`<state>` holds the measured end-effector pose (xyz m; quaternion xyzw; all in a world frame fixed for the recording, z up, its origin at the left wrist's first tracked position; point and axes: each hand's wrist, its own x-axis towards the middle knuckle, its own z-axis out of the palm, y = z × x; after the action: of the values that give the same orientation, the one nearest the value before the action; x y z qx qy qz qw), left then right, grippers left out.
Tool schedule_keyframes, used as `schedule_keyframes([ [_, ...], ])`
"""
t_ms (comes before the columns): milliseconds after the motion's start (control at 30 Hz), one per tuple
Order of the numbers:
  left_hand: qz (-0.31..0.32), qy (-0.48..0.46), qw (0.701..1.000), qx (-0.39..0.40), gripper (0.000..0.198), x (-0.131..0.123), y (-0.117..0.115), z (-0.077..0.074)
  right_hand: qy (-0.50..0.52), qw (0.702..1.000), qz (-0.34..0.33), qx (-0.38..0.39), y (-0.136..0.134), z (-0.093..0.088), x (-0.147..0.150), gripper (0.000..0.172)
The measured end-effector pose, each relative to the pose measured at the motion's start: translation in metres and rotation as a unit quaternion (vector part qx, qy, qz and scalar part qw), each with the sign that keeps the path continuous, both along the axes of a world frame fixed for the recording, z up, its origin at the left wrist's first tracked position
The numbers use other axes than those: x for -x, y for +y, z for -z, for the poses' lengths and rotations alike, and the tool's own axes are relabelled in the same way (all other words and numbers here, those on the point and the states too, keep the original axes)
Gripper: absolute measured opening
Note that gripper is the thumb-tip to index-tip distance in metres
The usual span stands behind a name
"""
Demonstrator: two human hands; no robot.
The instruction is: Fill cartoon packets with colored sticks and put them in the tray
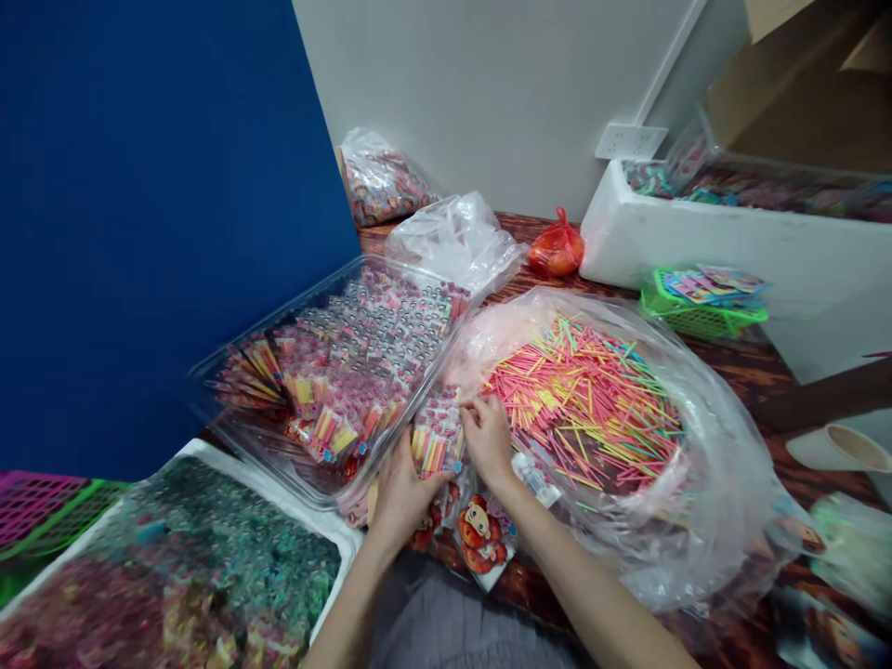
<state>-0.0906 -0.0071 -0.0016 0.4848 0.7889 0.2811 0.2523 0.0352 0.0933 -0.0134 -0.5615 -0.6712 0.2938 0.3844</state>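
Note:
My left hand (406,492) is wrapped round the lower left side of a bunch of small clear packets (436,444) with pink and yellow sticks inside. At the bunch's upper right edge, the fingers of my right hand (490,439) are pinched together; what they hold, if anything, is too small to make out. Beside them on the left is a clear plastic tub (380,478) with many similar packets (334,418). To the right, an open plastic bag (725,483) holds loose coloured sticks (585,400). Below my hands lies a printed packet with an orange-haired cartoon figure (482,537).
A white foam box (347,539) of small green and red pieces stands at lower left. Behind are a clear bag (452,237), a red bag (556,246) and a green basket (703,316). A paper cup (840,449) is at right; a blue panel (160,214) rises left.

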Motion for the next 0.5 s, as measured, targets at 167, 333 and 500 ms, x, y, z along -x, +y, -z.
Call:
schedule_keyframes([
  [167,0.000,-0.054,0.999,0.000,0.085,0.003,0.004,-0.002,0.065,0.997,-0.003,-0.032,-0.012,-0.002,0.001,0.014],
  [333,0.016,-0.087,0.996,-0.019,0.081,0.005,0.004,0.001,0.307,0.943,-0.016,0.128,-0.009,0.003,0.002,0.012],
  [500,0.053,-0.103,0.993,-0.015,0.069,0.009,0.003,-0.004,0.394,0.904,0.022,0.165,-0.019,-0.005,0.005,0.012],
])
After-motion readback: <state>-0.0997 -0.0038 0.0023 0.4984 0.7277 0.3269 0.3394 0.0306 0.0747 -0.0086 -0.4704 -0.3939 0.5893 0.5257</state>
